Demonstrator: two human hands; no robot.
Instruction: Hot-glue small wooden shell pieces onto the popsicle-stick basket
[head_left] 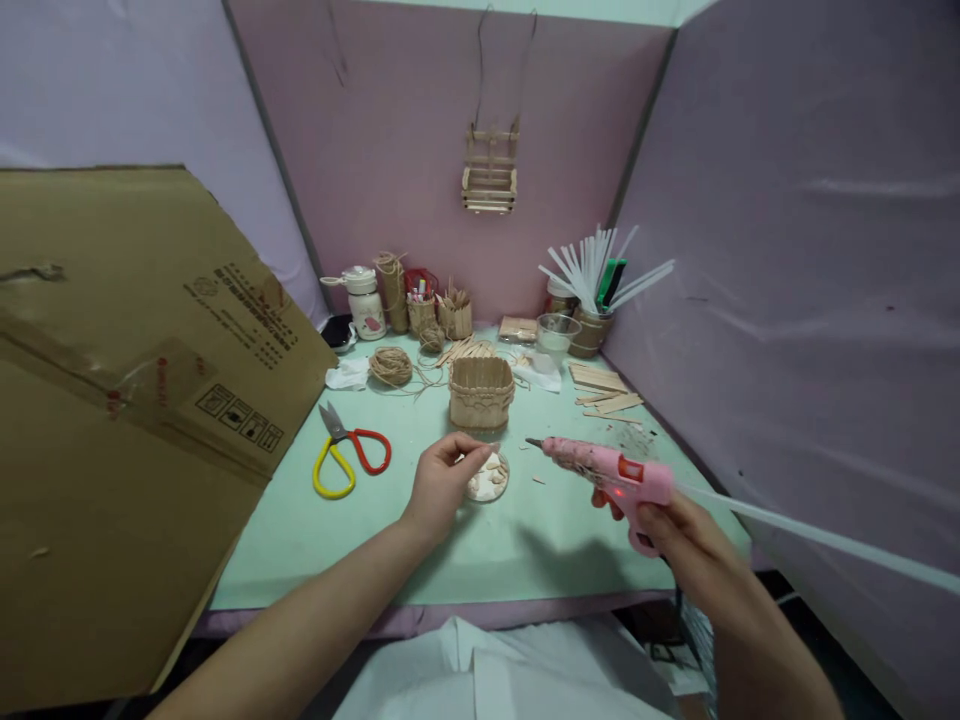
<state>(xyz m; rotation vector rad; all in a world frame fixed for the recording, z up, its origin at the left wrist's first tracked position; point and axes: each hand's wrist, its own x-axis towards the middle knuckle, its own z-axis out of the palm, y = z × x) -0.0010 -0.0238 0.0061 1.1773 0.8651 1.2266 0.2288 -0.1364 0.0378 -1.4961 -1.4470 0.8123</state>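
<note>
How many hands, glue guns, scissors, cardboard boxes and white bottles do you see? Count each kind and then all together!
Hands: 2, the left hand and the right hand
Glue gun: 1
Scissors: 1 pair
Cardboard box: 1
White bottle: 1
Total: 6

Kinda snug in here tbh, pinkish-mauve back wall boxed in by a pale lilac left wall and a purpler right wall, greyish strips down the corners, mint-green tabletop between them, dark floor peeking out lower right, soft light catching some wrinkles.
</note>
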